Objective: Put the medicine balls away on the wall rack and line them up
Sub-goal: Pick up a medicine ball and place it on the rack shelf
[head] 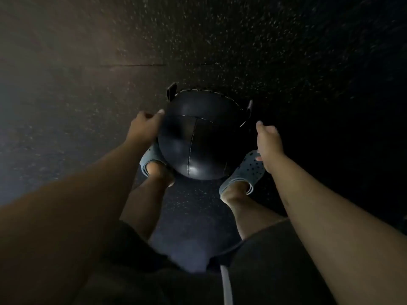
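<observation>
A black medicine ball [199, 137] with stitched seams and two small side loops sits low between my feet on the dark speckled floor. My left hand [146, 126] is at its left side, fingertips touching or almost touching the ball. My right hand [267, 139] hangs a little to the right of the ball, apart from it, fingers loosely curled around nothing. The wall rack is out of view.
My feet in grey-blue perforated clogs [244, 172] stand on either side of the ball. The rubber floor [110, 73] has a seam line at the upper left. The right side is very dark. A light cord [226, 285] hangs at the bottom.
</observation>
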A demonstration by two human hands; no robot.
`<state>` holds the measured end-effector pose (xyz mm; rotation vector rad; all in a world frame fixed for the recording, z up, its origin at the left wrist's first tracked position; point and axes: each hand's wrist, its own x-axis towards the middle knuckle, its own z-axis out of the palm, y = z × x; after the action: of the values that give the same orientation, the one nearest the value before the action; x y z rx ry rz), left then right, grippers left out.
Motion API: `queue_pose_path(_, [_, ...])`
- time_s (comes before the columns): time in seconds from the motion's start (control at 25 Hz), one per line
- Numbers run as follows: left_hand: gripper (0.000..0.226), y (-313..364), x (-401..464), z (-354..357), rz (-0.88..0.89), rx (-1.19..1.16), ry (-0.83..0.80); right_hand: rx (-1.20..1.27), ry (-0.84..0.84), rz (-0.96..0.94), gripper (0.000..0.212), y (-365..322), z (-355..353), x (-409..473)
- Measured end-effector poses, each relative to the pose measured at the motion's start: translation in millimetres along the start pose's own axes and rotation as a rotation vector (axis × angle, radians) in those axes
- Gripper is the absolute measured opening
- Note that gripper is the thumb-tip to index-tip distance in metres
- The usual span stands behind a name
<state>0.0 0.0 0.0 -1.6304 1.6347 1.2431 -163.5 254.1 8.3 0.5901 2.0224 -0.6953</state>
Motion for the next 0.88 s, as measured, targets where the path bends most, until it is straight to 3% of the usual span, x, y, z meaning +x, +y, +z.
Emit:
queue_pose_path(0.16, [0.12, 12.6, 38.9, 32.2, -0.046, -0.261, -0.105, 0.101, -0.089, 0.058, 0.074, -4.9, 26.8, 47.2])
queue_pose_path(0.24, [0.127, 11.4, 59.4, 44.7, -0.094, -0.362, -0.101, 0.164, -0.147, 0.131, 0.092, -2.9, 36.2, 64.0])
queue_pose_path(0.32, [0.12, 5.0, 74.8, 47.9, -0.146, -0.471, -0.083, 0.245, -0.204, 0.195, 0.099, -0.3, 42.7, 72.6])
queue_pose_path(0.44, [0.11, 5.3, 77.4, 49.0, -0.137, -0.523, -0.137, 0.34, -0.252, 0.184, 0.092, 0.2, 45.1, 68.9])
queue_pose_path(0.56, [0.114, 29.9, 55.6, 41.0, -0.108, -0.495, -0.132, 0.44, -0.195, 0.213, 0.084, -1.0, 24.1, 42.2])
queue_pose_path(0.76, [0.113, 165.5, -60.3, 4.2, 0.096, -0.341, -0.151, 0.719, -0.159, 0.169, 0.08, -50.4, -85.5, -53.1])
queue_pose_path(0.88, [0.108, 251.2, -154.6, -16.0, 0.278, -0.298, -0.154, 0.819, -0.051, 0.027, 0.06, -97.8, -173.7, -123.2])
